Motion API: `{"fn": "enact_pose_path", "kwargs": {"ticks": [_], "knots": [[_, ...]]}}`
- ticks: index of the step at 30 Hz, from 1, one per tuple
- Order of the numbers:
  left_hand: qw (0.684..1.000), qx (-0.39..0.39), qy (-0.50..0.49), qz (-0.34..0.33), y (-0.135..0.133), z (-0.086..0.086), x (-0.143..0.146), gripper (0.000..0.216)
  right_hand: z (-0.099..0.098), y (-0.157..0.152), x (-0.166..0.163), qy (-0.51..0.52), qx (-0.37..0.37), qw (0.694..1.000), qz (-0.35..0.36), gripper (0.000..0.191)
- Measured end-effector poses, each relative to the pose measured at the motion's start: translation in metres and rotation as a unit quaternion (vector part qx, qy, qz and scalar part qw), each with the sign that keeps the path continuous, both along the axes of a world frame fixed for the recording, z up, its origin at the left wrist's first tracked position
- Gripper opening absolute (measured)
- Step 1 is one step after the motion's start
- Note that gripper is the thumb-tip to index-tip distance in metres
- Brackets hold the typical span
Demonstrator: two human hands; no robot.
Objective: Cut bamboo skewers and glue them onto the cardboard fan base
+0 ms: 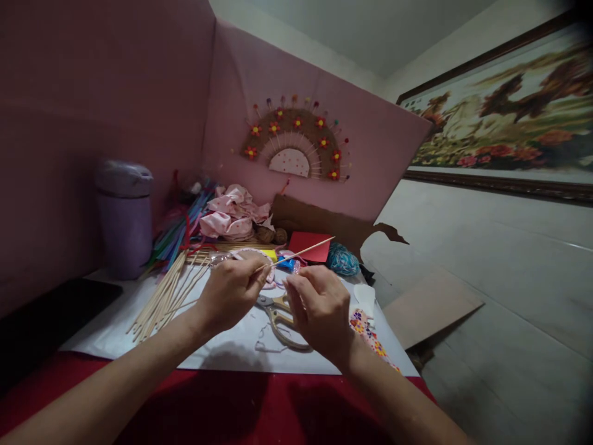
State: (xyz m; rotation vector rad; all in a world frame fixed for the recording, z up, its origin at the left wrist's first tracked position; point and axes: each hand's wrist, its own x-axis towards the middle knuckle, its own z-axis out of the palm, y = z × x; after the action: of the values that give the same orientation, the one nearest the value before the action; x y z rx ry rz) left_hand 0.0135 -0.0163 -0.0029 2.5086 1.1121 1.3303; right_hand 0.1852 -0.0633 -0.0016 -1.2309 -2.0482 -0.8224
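Note:
My left hand (236, 287) is closed round a thin wooden stick (303, 251), which slants up to the right past the fingers. Just to the right, my right hand (319, 303) has its fingers pinched together below the stick; whatever they hold, if anything, is too small to make out. Under my hands a pair of scissors (283, 327) with pale handles lies on the white sheet (222, 352). A bundle of similar wooden sticks (164, 296) is spread beside my left wrist. Behind my left hand a round piece with a pale edge is partly hidden.
A purple tumbler (124, 219) stands at the left, near a dark flat object (60, 315). Behind are pink fabric (234, 213), red paper (309, 246), blue yarn (343, 259) and brown cardboard (319, 216). A flowered half-round decoration (296, 127) hangs on the pink panel.

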Motion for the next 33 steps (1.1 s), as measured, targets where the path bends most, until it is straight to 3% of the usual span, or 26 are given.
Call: {"fn": "enact_pose_path", "kwargs": {"ticks": [3,10,19,29,31,33], "knots": [[0.996,0.065,0.061,0.021,0.000,-0.005,0.001,0.027,0.011,0.001,-0.002,-0.023,0.063,0.997,0.042,0.022],[0.978,0.139,0.150,0.030,0.003,-0.010,0.001,0.024,0.010,0.013,0.005,-0.049,0.009,0.998,0.043,0.020],[0.979,0.073,0.188,0.032,0.002,-0.001,-0.001,0.023,0.009,0.015,0.007,-0.039,-0.019,0.997,0.060,0.025],[0.968,0.004,0.235,0.088,0.005,-0.010,0.002,0.030,-0.013,0.020,-0.013,-0.050,-0.080,0.995,-0.038,0.023],[0.977,-0.033,0.203,0.052,0.009,-0.009,0.000,0.029,-0.010,0.023,-0.010,-0.041,-0.118,0.992,-0.002,0.022],[0.984,-0.109,0.134,-0.032,0.012,-0.004,-0.003,0.031,-0.001,0.025,-0.002,0.017,-0.185,0.979,0.088,0.021]]}}
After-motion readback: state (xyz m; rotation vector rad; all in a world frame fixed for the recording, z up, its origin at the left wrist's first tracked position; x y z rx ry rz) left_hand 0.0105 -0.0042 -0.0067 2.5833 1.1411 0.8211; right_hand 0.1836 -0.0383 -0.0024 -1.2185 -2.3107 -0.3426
